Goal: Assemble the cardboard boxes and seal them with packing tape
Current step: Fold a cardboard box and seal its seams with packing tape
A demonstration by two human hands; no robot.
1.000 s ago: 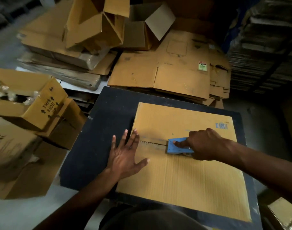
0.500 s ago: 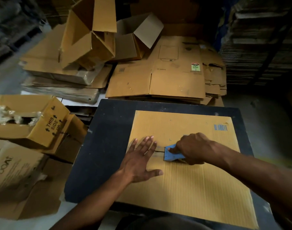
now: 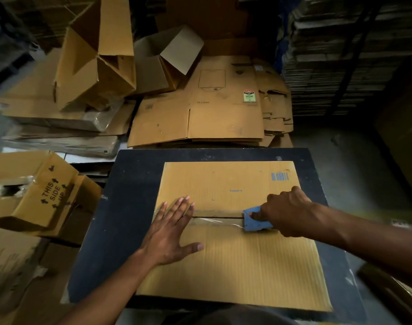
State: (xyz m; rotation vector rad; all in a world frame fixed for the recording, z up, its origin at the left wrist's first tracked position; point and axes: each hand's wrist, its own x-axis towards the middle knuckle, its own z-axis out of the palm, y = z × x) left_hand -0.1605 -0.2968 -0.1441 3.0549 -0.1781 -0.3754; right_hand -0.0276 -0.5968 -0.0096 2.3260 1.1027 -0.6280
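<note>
A brown cardboard box stands on the black table, its two top flaps closed and meeting along a centre seam. My left hand lies flat with straight fingers on the left end of the seam, pressing the flaps down. My right hand grips a blue tape dispenser set on the seam right of the middle. A strip of clear packing tape runs along the seam from my left fingers to the dispenser.
Flattened cartons are stacked beyond the table. Open, half-folded boxes sit on a pile at the back left. A box marked "THIS SIDE UP" stands to the left. Tall stacks of cardboard sheets fill the right.
My right hand has drawn the blue dispenser rightward along the seam, leaving a longer strip of tape. My left hand stays pressed on the left end.
</note>
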